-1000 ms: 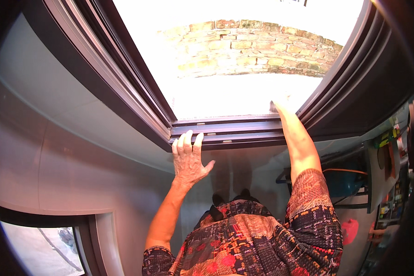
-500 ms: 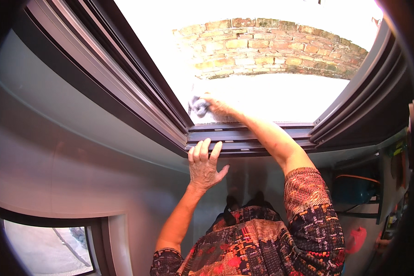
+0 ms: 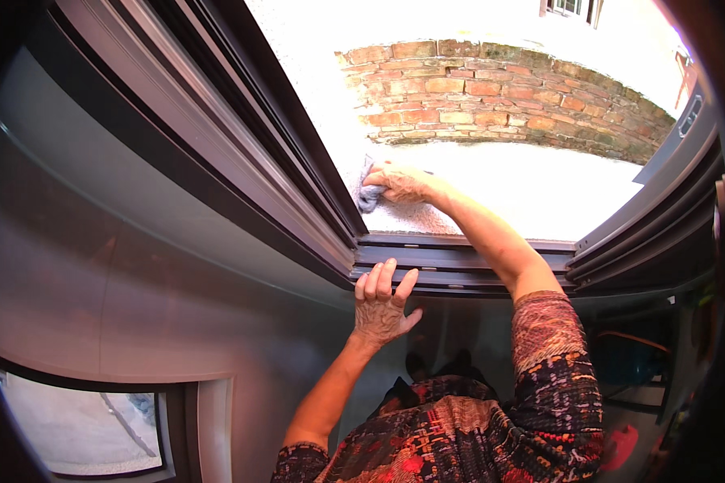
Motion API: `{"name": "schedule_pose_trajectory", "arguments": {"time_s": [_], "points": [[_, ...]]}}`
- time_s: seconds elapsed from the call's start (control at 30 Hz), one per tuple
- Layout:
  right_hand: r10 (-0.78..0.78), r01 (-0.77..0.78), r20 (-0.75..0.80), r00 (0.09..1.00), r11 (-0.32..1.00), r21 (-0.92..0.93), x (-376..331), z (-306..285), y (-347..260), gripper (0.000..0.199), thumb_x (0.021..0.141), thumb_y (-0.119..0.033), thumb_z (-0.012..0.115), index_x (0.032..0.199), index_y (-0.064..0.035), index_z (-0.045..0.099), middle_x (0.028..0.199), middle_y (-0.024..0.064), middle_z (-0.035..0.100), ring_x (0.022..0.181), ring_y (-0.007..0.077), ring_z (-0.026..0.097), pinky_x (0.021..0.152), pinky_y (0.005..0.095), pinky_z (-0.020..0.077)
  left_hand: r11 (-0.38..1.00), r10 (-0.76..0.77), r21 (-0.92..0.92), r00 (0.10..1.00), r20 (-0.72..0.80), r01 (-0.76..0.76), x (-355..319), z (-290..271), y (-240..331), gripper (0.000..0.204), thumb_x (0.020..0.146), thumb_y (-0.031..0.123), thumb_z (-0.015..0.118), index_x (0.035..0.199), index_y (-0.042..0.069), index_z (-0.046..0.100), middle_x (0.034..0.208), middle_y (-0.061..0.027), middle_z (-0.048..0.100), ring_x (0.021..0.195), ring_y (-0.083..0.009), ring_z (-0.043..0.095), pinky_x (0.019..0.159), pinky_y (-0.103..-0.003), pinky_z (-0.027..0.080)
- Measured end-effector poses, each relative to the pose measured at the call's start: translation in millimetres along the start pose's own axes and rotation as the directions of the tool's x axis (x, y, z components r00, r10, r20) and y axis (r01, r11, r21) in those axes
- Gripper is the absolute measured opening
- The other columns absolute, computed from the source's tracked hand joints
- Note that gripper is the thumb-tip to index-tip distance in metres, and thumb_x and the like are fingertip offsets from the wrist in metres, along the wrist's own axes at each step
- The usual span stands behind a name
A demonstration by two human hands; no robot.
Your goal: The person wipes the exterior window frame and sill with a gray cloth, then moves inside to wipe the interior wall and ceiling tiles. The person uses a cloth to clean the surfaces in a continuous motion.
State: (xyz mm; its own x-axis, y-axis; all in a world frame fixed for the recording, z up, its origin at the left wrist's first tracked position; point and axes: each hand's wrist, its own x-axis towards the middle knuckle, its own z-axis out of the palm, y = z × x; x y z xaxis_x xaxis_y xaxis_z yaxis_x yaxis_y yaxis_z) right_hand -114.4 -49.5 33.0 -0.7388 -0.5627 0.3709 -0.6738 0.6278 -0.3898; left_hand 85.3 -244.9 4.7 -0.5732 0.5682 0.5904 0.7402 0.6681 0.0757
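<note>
Looking down through the head view, we see the right hand (image 3: 403, 183) stretched out past the dark sill track (image 3: 483, 259), its grip closed around a bunched grey cloth (image 3: 370, 198). The cloth is just outside, beside the lower end of the left window frame (image 3: 298, 137) and near a pale, speckled surface (image 3: 415, 219); whether it touches the frame itself we cannot tell. Crumpled into a wad like that, it sits under the fingers, which we take to give a firmer hold and some padding for the skin. The right forearm (image 3: 487, 233) crosses above the track on a slant, probably because reaching this left corner with that hand means bringing the arm across. Closer in, the left hand (image 3: 383, 314) holds nothing: its grip is wide, fingers loosely spread with their tips at the inner edge of the track, thumb out to the side. We judge that it steadies the body while the other arm leans out. The patterned sleeve (image 3: 552, 338) ends near the elbow, which likely leaves fabric out of the way. Farther out, a brick wall (image 3: 475, 88) stands well apart from both hands.
</note>
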Motion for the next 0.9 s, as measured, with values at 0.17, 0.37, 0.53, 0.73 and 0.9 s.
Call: {"name": "schedule_pose_trajectory", "arguments": {"time_s": [0.17,0.37,0.53,0.73,0.9], "points": [[0.706,-0.655,-0.195,0.681,0.706,0.269,-14.4,-31.1,-3.9,0.026,0.084,-0.019,0.047,0.095,-0.005,0.066,0.083,0.0109,0.068,0.07,0.0219,0.064,0.066,0.0355,0.0508,1.0,-0.012,0.004,1.0,-0.023,0.012,-2.3,-1.6,-1.1,0.09,0.049,0.042,0.081,0.127,0.021,0.04,0.132,-0.0128,0.031,0.122,-0.0306,0.028,0.099,-0.045,0.022],[0.324,-0.342,0.118,0.939,0.922,0.183,-17.7,-28.2,-47.2,0.03,0.069,-0.004,0.047,0.095,0.0026,0.061,0.082,0.0238,0.064,0.076,0.0339,0.062,0.067,0.0417,0.0499,1.0,-0.013,-0.026,1.0,-0.001,0.013,-1.4,-1.4,-0.4,0.093,0.05,0.04,0.081,0.13,0.019,0.039,0.137,-0.0149,0.03,0.128,-0.0323,0.025,0.101,-0.046,0.021],[0.155,-0.17,0.289,0.945,0.985,0.025,-60.0,-18.1,-111.0,0.04,0.071,-0.005,0.052,0.11,-0.0008,0.057,0.103,0.0212,0.059,0.098,0.0352,0.056,0.085,0.0427,0.0431,0.979,-0.007,-0.2,0.986,-0.169,-0.027,-12.5,-12.7,0.2,0.089,0.059,0.034,0.08,0.132,0.012,0.035,0.137,-0.0229,0.027,0.126,-0.0431,0.027,0.102,-0.053,0.026],[0.02,-0.105,0.397,0.918,0.975,0.195,-94.8,-73.9,-165.0,0.032,0.072,-0.005,0.052,0.103,-0.0059,0.06,0.1,0.018,0.055,0.093,0.0385,0.054,0.08,0.0456,0.0435,0.956,-0.221,-0.231,0.963,-0.153,0.183,-65.1,-43.0,-10.6,0.084,0.064,0.028,0.078,0.131,0.004,0.032,0.136,-0.0233,0.026,0.124,-0.0389,0.029,0.104,-0.049,0.024],[0.021,-0.021,-0.004,1.0,0.998,0.062,-87.9,-18.2,-203.7,0.02,0.075,-0.012,0.059,0.095,-0.0093,0.063,0.102,0.0134,0.053,0.097,0.0327,0.052,0.077,0.0421,0.0433,0.901,-0.319,-0.39,0.901,-0.294,0.192,-54.4,-54.1,-12.5,0.078,0.076,0.037,0.07,0.133,0.003,0.029,0.136,-0.0235,0.027,0.125,-0.0367,0.027,0.104,-0.049,0.023]]}}
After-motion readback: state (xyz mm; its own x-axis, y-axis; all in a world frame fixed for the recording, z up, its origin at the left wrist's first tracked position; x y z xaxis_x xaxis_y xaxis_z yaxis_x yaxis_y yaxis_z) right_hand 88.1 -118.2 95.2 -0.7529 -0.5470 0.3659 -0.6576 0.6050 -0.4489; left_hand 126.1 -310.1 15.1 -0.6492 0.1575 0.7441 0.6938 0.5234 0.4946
